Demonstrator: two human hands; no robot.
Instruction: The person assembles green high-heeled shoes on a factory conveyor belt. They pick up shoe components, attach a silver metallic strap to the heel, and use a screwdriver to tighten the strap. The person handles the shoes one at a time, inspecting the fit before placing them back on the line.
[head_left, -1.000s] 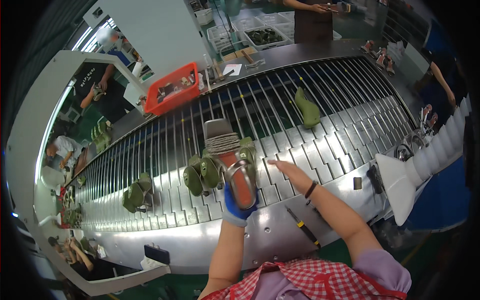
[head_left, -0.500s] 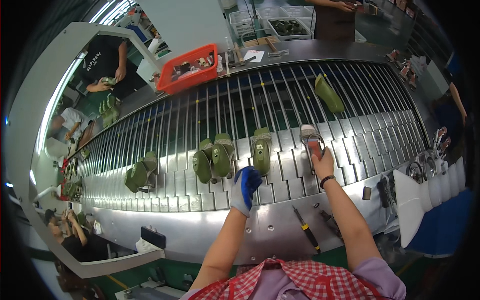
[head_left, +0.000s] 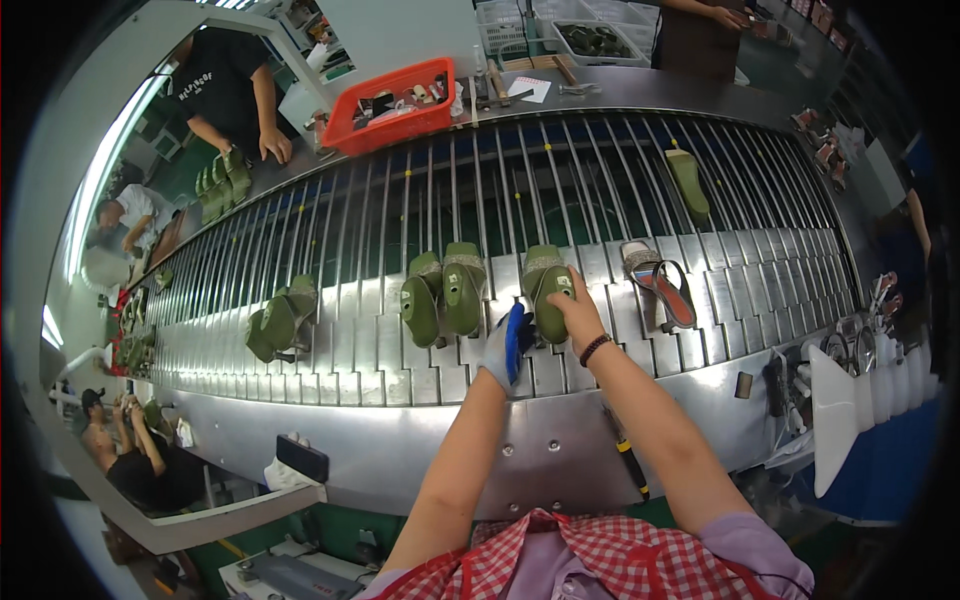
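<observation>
My bare right hand [head_left: 583,318], with a dark bracelet at the wrist, is closed on a green shoe last [head_left: 551,312] that carries a glittery sandal strap. Just left of that last is my left hand [head_left: 512,340] in a blue and grey glove, fingers stretched out; whether it touches the last is unclear. Farther left stand a pair of similar green lasts [head_left: 463,295] with glittery straps. To the right, a heeled sandal [head_left: 672,297] with a reddish insole and glittery strap lies on the slatted metal conveyor [head_left: 590,375]. A bare green last [head_left: 687,185] lies beyond it.
More green lasts [head_left: 283,320] stand at the left of the conveyor. A red basket [head_left: 390,125] of small items and a hammer [head_left: 497,82] sit along the far edge. A yellow-black screwdriver [head_left: 630,462] lies by my right forearm. Co-workers stand across and at left.
My right hand has let go of the heeled sandal, moved left and taken hold of the green last. The sandal now lies on the conveyor. My gloved hand has moved up beside that last.
</observation>
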